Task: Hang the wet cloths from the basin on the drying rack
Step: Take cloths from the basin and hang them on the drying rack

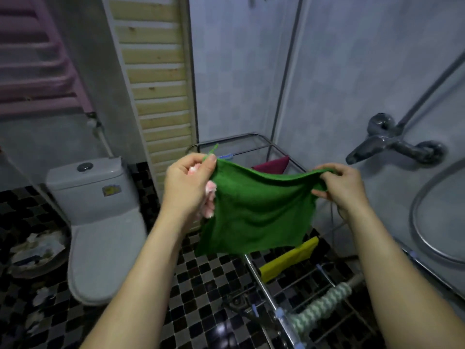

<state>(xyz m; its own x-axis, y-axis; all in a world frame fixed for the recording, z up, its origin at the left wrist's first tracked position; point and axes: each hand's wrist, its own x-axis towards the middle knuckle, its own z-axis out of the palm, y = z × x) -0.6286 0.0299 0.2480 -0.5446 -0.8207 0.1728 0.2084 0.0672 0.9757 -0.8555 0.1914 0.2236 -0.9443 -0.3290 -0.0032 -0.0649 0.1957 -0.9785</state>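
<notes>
**Green cloth held open above the drying rack**

The person holds a green cloth in the air with both hands, spread wide between them. The left hand pinches the top left corner between thumb and fingers, and a small green loop stands up above the thumb. In the same hand, a pink and white cloth is pressed under the curled fingers and hangs a little below the palm. The right hand pinches the top right corner with thumb and fingertips. The top edge sags a little between the hands, and the rest of the cloth hangs down freely.

The drying rack stands on the floor under and behind the green cloth, to the right side of the scene. Three cloths hang on it. A dark red cloth is on the far part, just behind the top edge of the green cloth. A yellow cloth is in the middle, just below the green cloth's lower edge. A green and white striped cloth is on the near part.

To the left stands a white toilet with its lid closed, and a waste bin full of paper is further left. On the right wall is a metal tap with a shower hose in a curve below it. The floor has small black and grey tiles.
</notes>
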